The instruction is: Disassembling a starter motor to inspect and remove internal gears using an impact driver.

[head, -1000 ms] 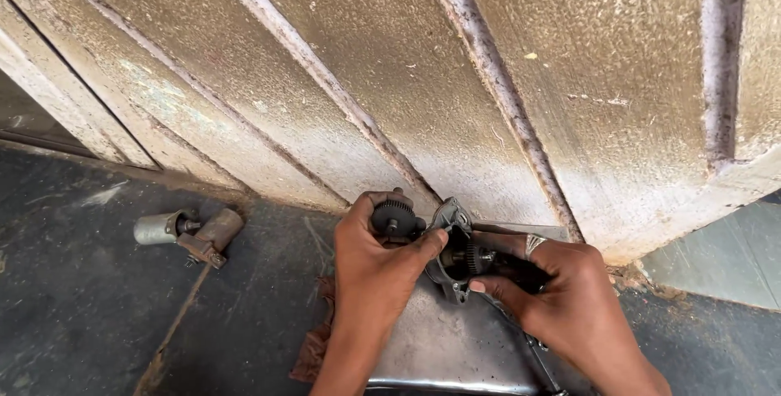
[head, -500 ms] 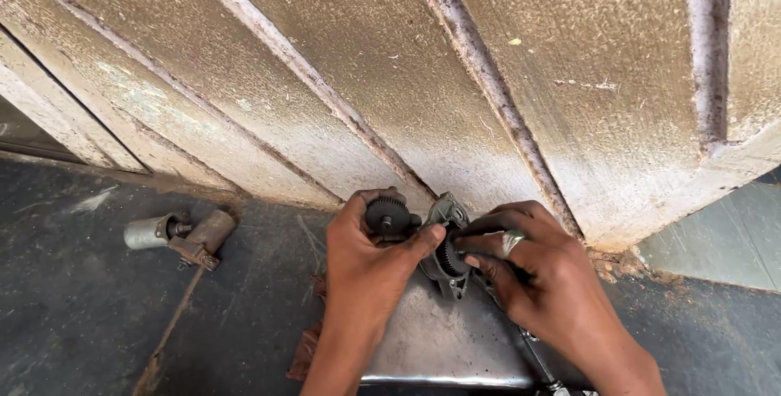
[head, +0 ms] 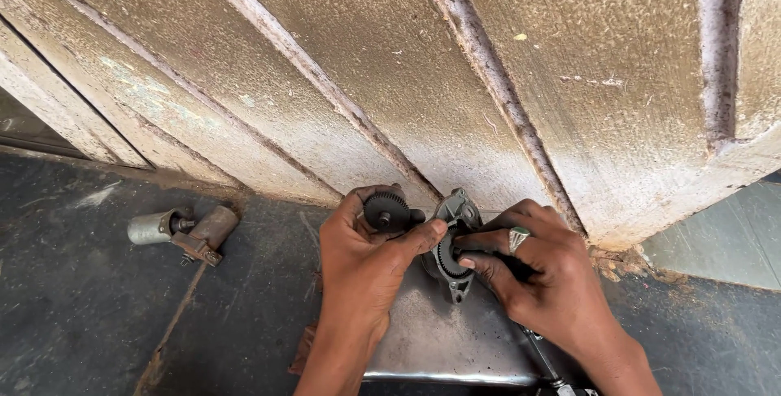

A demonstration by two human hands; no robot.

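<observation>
Over metal sheet (head: 439, 339): left hand (head: 362, 262) pinches one gear (head: 386, 211); right hand (head: 541, 278) grips one housing (head: 455, 245).

The ribbed wall (head: 407, 79) blocks passage just behind both hands; the dark floor (head: 73, 315) leftward lies open past a small cylinder part (head: 183, 229).

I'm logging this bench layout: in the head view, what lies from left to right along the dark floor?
Small cylindrical motor part → left hand holding a dark gear → grey metal housing → right hand with a ring.

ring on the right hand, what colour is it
Silver, on a finger of the right hand, seen in the head view; the ring sits beside the grey gear housing.
</observation>
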